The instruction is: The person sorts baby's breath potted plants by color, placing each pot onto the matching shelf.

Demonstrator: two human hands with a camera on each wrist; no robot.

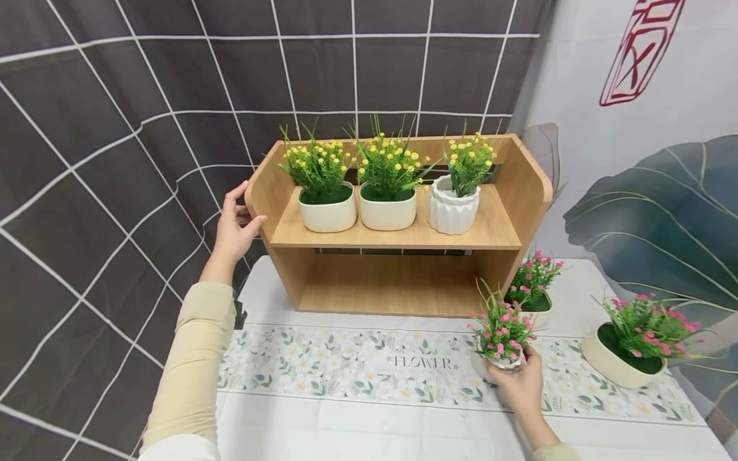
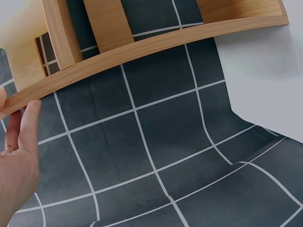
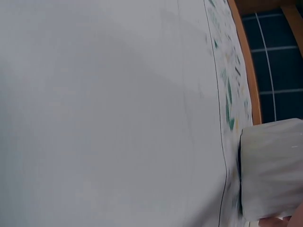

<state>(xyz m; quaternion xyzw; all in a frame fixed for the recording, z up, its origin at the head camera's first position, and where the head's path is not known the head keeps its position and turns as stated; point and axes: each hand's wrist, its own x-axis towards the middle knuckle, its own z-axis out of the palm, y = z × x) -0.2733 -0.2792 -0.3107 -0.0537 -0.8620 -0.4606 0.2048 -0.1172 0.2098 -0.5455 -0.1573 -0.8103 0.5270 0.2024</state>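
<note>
A two-tier wooden shelf (image 1: 369,282) stands on the table. My left hand (image 1: 233,230) grips the front edge of its left side panel, thumb on one face and fingers on the other; the left wrist view shows the fingers (image 2: 29,125) against that panel (image 2: 156,40). In front of the shelf's right end, my right hand (image 1: 521,384) holds a small white pot of pink flowers (image 1: 503,330) around its side. The right wrist view shows the white pot (image 3: 272,165) close over the tablecloth, with only bits of the fingers visible at the bottom edge.
On the upper tier stand two oval cream pots of yellow flowers (image 1: 327,214) (image 1: 387,214) and a ribbed white pot (image 1: 454,211), also with yellow flowers. Pink-flowered cream pots stand beside the shelf (image 1: 537,307) and farther right (image 1: 619,362). A dark checked cloth (image 1: 173,128) hangs behind.
</note>
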